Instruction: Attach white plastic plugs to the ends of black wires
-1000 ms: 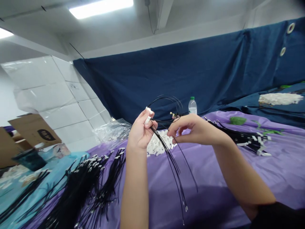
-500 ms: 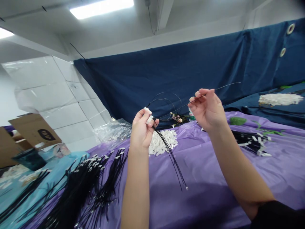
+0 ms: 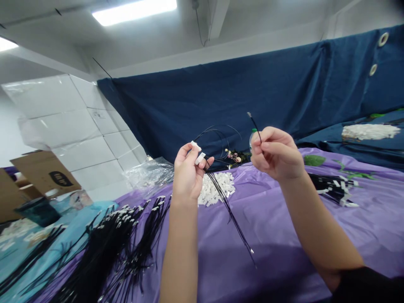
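Observation:
My left hand is closed on small white plastic connectors and a bunch of thin black wires. Some of these wires loop up and away behind the hand; others hang down to the right, their tips shiny. Raised at the right, my right hand pinches a single black wire between thumb and fingers. Its short end, tipped with metal, points up and to the left. Beyond my left hand, a heap of white plastic pieces lies on the purple cloth.
Bundles of black wires with white ends cover the left side. More bundled wires lie at the right, near a green leaf. A cardboard box and clear plastic bag stand left; a blue curtain hangs behind.
My right hand has shifted slightly right and down and turned. The long wire stretch that pointed right is gone from view; a short metal-tipped end now points up-left. My left hand is nearly still.

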